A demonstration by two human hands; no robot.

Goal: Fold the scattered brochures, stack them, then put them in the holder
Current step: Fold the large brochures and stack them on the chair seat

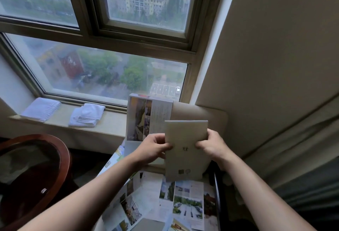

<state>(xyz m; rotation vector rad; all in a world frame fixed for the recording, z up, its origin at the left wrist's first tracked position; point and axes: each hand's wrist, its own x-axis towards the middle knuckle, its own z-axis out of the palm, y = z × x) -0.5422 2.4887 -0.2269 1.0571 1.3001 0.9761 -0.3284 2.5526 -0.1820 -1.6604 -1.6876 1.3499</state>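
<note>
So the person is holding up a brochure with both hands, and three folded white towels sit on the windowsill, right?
Not quite: the head view shows two folded white towels on the windowsill, not three. Both the left hand and right hand do hold up the brochure.

Beige brochure (185, 150), photo-printed brochures (183, 205), white towels (86, 115).

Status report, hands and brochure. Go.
Left hand and right hand both grip the partly folded brochure, raised. Unfolded brochures lie below. Nothing in the way.

Open brochures (165, 203) cover table; chair (36, 175) crowds left.
</note>
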